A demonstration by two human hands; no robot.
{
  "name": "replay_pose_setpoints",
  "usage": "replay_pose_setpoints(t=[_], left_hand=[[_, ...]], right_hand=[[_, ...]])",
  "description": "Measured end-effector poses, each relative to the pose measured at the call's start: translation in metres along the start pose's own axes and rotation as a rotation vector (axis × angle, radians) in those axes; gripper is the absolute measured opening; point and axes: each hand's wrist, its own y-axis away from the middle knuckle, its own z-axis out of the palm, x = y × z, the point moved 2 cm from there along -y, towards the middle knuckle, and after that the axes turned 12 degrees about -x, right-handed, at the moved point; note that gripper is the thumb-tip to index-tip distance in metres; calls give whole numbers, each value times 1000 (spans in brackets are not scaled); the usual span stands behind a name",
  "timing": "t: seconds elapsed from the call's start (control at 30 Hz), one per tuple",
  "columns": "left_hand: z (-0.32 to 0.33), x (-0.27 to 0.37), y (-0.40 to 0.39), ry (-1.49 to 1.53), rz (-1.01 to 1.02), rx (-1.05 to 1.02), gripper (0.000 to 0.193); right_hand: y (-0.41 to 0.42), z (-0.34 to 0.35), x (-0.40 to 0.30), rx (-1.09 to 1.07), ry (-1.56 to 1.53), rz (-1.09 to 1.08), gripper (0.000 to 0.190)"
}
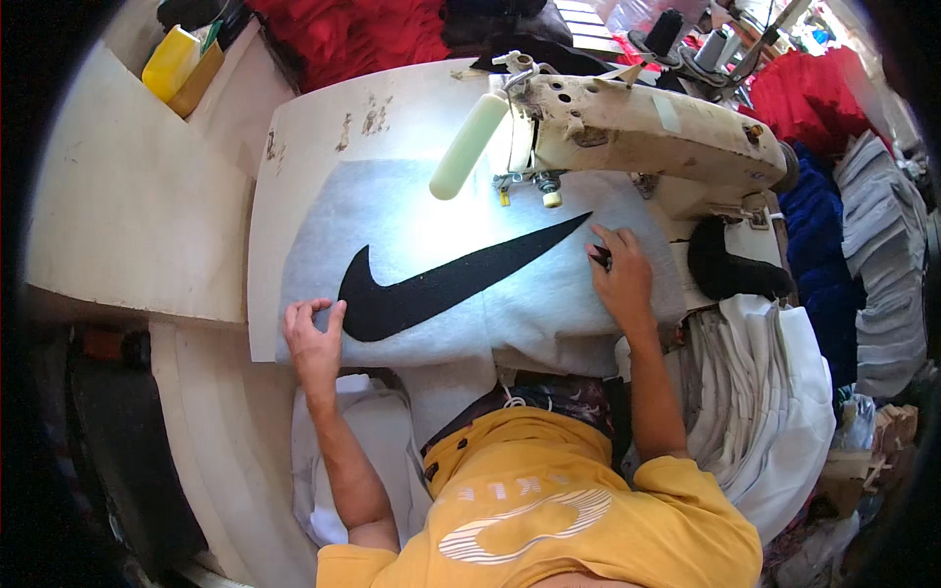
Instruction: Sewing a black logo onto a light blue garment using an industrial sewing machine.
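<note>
A black swoosh-shaped fabric piece (441,290) lies flat on a light grey fabric panel (544,309), which is spread over the sewing table (316,125). My left hand (316,331) rests at the left edge of the panel, its thumb against the swoosh's rounded left end. Beside the swoosh's pointed right tip is my right hand (621,272), holding a small dark tool, perhaps thread snips, partly hidden in the palm. Above the panel stands the sewing machine's head (647,132), its presser foot (504,197) just behind the swoosh. A pale green cylinder (467,151) hangs beside it.
Stacked white fabric (779,367) sits at the right, near a black curved fabric piece (728,264). Blue (816,257) and grey fabric piles (878,257) stand farther right. Red fabric (360,37) and thread cones (664,33) are behind. A yellow container (170,65) is at the upper left.
</note>
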Motion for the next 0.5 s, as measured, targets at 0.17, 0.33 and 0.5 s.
replay_pose_setpoints(t=[0.17, 0.33, 0.5], left_hand=[[6, 2, 3, -113, 44, 99, 27], [10, -1, -1, -100, 54, 57, 19], [12, -4, -1, -114, 72, 85, 18]], right_hand=[[-4, 7, -4, 18, 64, 20, 36], [-4, 8, -8, 36, 62, 10, 37], [-4, 4, -14, -13, 157, -8, 39]])
